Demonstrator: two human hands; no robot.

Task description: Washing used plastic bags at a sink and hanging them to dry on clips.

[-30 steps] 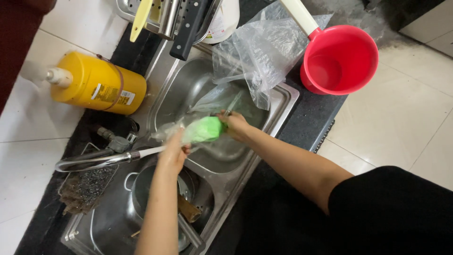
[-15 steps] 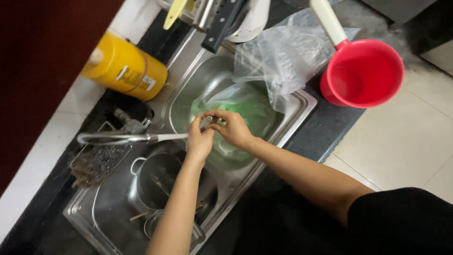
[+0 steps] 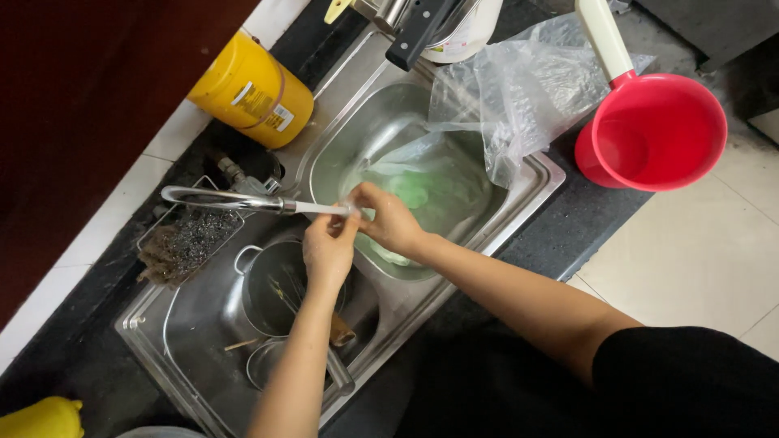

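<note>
**Op:** While both hands sit at the tap spout, I read the grip like this: left hand [image 3: 329, 247] has fingertips pinched together on the white tip of the faucet [image 3: 243, 200]. Right hand [image 3: 389, 221] meets it from the other side, fingers closed on the same spot, at the mouth of a thin clear plastic bag [image 3: 422, 191].

**Eng:** Where's the bag exactly?

**Op:** Hanging from the spout tip down into the right sink basin [image 3: 519, 207]. Its body looks pale green and lies slack against the basin floor. Can't tell if water is running into it.

**Eng:** Contact between the hands?

**Op:** Fingertips touching or nearly so, right at the spout. Both forearms come up from the bottom of the view.

**Eng:** Surroundings?

**Op:** Left basin holds a steel pot [image 3: 272, 280] with handles, some utensils beside it. Wire rack [image 3: 182, 243] with a dark scrubber sits behind that basin, just under the faucet arm. Yellow jug [image 3: 251, 89] lies on its side on the dark counter behind the sink. A second crumpled clear bag [image 3: 527, 89] drapes over the right basin's far corner. Red dipper [image 3: 657, 130] with a white handle stands on the counter edge, well apart from the hands. Black-handled knife [image 3: 414, 36] at the top, next to a white vessel.
</note>
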